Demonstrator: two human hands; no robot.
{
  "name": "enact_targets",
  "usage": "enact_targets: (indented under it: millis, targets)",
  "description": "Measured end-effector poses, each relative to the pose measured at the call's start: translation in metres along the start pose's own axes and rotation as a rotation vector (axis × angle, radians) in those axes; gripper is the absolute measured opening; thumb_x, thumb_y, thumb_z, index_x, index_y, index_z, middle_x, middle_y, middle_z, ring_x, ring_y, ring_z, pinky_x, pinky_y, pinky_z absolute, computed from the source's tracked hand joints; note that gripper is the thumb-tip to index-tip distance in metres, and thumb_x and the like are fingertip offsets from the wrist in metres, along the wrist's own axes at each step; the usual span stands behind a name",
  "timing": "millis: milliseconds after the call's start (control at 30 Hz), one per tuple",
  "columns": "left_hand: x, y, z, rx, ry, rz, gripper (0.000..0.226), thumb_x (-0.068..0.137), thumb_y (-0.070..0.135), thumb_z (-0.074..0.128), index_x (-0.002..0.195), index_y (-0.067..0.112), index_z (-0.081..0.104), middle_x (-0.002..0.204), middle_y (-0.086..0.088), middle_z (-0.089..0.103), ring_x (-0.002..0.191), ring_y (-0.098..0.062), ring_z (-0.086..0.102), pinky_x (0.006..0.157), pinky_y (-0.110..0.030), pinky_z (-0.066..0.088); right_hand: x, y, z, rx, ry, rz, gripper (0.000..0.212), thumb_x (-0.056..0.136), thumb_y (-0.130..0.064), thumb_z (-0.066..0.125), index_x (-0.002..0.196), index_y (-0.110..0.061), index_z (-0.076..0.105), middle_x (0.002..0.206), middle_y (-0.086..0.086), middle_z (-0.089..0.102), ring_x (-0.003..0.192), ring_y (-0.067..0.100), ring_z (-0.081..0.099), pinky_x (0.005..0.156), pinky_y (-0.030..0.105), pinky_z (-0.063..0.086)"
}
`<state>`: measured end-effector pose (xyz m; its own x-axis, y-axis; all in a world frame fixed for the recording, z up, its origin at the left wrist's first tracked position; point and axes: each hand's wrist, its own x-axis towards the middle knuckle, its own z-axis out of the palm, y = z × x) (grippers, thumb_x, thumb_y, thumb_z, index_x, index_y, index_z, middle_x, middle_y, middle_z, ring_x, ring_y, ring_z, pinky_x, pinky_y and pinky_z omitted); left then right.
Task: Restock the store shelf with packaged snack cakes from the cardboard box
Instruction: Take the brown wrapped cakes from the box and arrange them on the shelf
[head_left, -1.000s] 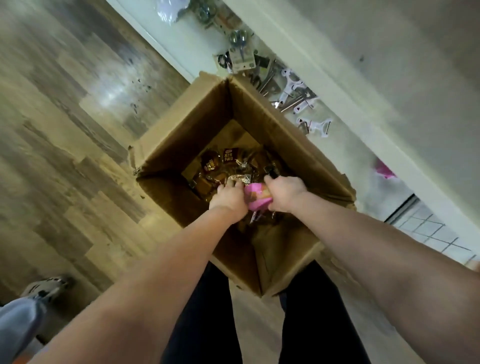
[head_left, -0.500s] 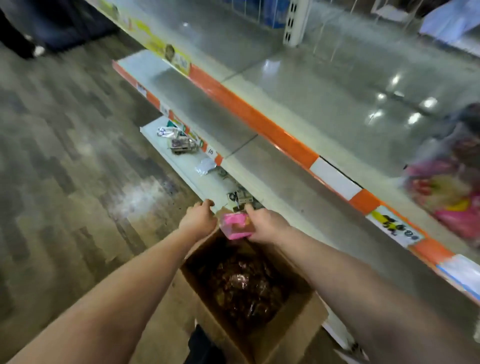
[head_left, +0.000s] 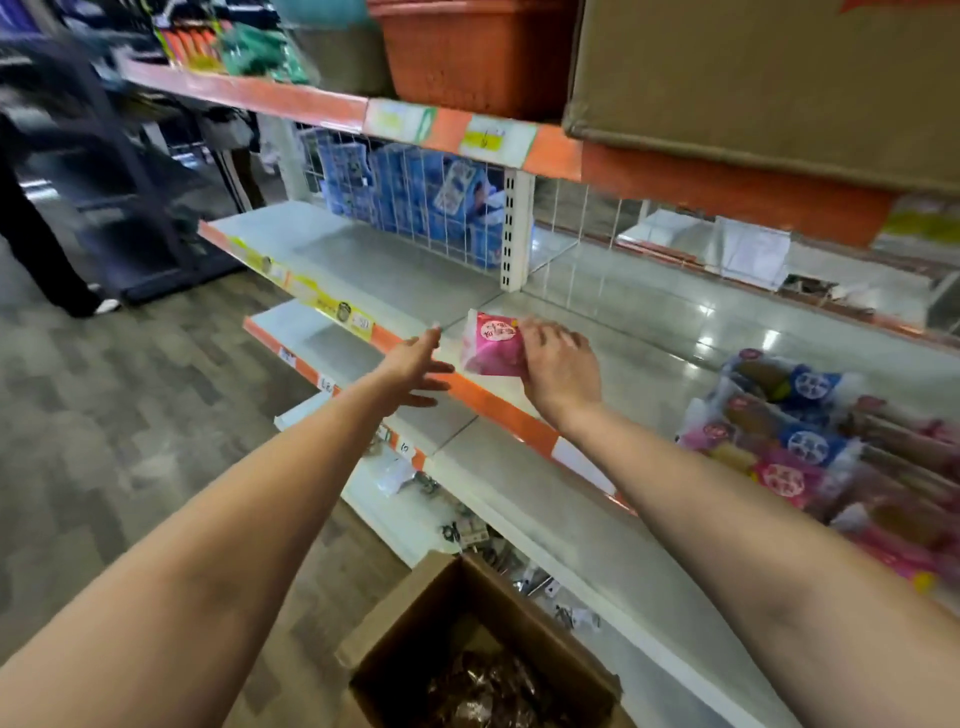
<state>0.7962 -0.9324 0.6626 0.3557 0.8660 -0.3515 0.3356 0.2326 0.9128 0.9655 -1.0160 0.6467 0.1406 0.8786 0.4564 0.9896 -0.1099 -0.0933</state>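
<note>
A right hand (head_left: 558, 366) grips a pink-and-white plastic snack cake packet (head_left: 492, 344) above the glossy white metal shelf (head_left: 649, 332); the left hand (head_left: 415, 366) hovers beside it, fingers spread. Stocked blue and pink snack packets (head_left: 810, 436) lie rightward, the open brown cardboard box (head_left: 415, 613) below.

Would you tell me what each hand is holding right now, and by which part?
The right hand grips the pink snack cake packet by its right edge. The left hand is open and holds nothing.
</note>
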Motion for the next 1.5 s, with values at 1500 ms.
enact_targets:
  millis: [1500]
  targets:
    - [-0.008, 0.083, 0.205, 0.790, -0.498, 0.675, 0.074, 0.078, 0.024, 0.076, 0.139, 0.011, 0.035, 0.128, -0.006, 0.053, 0.117, -0.026, 0.051, 0.086, -0.022, 0.043, -0.117, 0.158, -0.109, -0.521, -0.005, 0.105, 0.081, 0.075, -0.048, 0.072, 0.143, -0.017, 0.041, 0.140, 0.011, 0.047, 0.127, 0.034, 0.044, 0.102, 0.057, 0.039]
